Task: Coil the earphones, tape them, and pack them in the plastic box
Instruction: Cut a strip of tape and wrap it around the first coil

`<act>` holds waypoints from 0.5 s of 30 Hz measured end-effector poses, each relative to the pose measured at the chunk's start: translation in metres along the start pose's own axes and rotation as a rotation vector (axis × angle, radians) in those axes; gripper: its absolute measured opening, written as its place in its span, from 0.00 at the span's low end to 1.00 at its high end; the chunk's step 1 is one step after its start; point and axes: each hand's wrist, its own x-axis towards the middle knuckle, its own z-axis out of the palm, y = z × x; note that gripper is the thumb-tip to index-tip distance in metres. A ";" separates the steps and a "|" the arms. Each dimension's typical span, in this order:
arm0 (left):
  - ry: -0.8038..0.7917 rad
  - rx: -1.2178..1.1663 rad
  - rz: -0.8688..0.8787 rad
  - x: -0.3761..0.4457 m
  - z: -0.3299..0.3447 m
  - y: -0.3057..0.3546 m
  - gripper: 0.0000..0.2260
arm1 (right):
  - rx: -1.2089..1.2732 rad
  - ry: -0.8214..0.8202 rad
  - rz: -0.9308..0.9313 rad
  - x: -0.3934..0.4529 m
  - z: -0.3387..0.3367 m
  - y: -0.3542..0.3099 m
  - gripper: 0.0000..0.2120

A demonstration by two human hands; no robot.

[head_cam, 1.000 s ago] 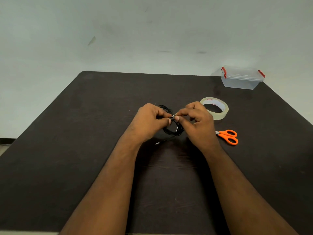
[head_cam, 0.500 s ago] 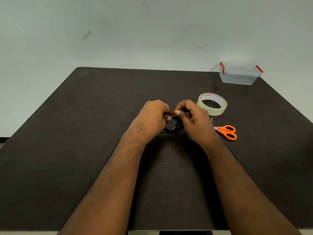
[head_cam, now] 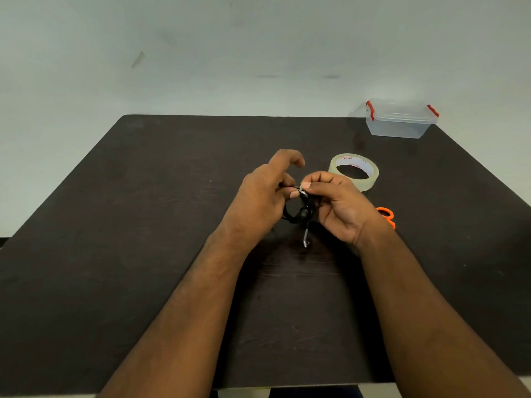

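Observation:
The black earphones point(head_cam: 302, 211) hang as a small coil between my hands, just above the middle of the dark table point(head_cam: 143, 225). My left hand point(head_cam: 263, 198) pinches the top of the coil with its thumb and a lower finger, while its index finger is lifted and curled. My right hand point(head_cam: 337, 206) pinches the same spot from the right, where a bit of shiny tape shows. The metal plug point(head_cam: 306, 239) dangles below the coil. The roll of clear tape point(head_cam: 355, 171) lies just beyond my right hand. The clear plastic box point(head_cam: 399, 119), lid shut with red clips, stands at the far right corner.
Orange-handled scissors point(head_cam: 388, 216) lie to the right of my right wrist, partly hidden by it. A pale wall rises behind the table's far edge.
Both hands have lifted and tilted the coil so the plug now hangs down. My left index finger has come off the coil and is raised.

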 end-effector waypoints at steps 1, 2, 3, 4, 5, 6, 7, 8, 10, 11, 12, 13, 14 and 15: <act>0.011 -0.003 0.031 0.000 -0.001 0.000 0.23 | 0.051 -0.030 0.042 0.000 -0.001 0.000 0.03; 0.023 -0.004 0.059 -0.001 -0.001 0.000 0.23 | 0.085 -0.055 0.071 -0.001 -0.002 -0.001 0.02; 0.038 -0.004 0.088 -0.001 -0.001 0.000 0.23 | 0.103 -0.078 0.094 -0.001 -0.003 -0.001 0.01; 0.056 -0.003 0.118 -0.001 -0.001 -0.001 0.23 | 0.109 -0.091 0.115 -0.001 -0.004 -0.001 0.01; 0.074 -0.001 0.147 0.000 -0.001 -0.002 0.22 | 0.107 -0.101 0.135 -0.002 -0.004 -0.001 0.01; 0.090 0.003 0.170 0.000 -0.001 -0.002 0.21 | 0.101 -0.110 0.156 -0.002 -0.004 -0.002 0.02; 0.106 0.009 0.186 0.000 0.000 -0.002 0.20 | 0.095 -0.117 0.173 -0.001 -0.006 -0.002 0.03; 0.121 0.021 0.197 0.000 0.000 -0.003 0.19 | 0.091 -0.117 0.189 -0.001 -0.006 -0.002 0.04; 0.155 0.067 0.206 0.000 0.001 -0.008 0.15 | 0.058 -0.105 0.218 0.000 -0.009 -0.002 0.06; 0.176 0.102 0.206 0.001 0.002 -0.012 0.13 | 0.033 -0.087 0.222 0.001 -0.009 -0.001 0.06; 0.198 0.137 0.200 0.002 0.002 -0.015 0.11 | 0.011 -0.060 0.212 0.001 -0.009 0.000 0.06; 0.224 0.162 0.186 0.004 0.002 -0.018 0.11 | -0.004 -0.024 0.178 0.002 -0.008 0.001 0.05; 0.259 0.163 0.162 0.006 0.003 -0.020 0.11 | -0.011 0.020 0.124 0.003 -0.007 0.003 0.03; 0.302 0.122 0.113 0.007 0.004 -0.022 0.10 | -0.026 0.075 0.053 0.004 -0.006 0.004 0.02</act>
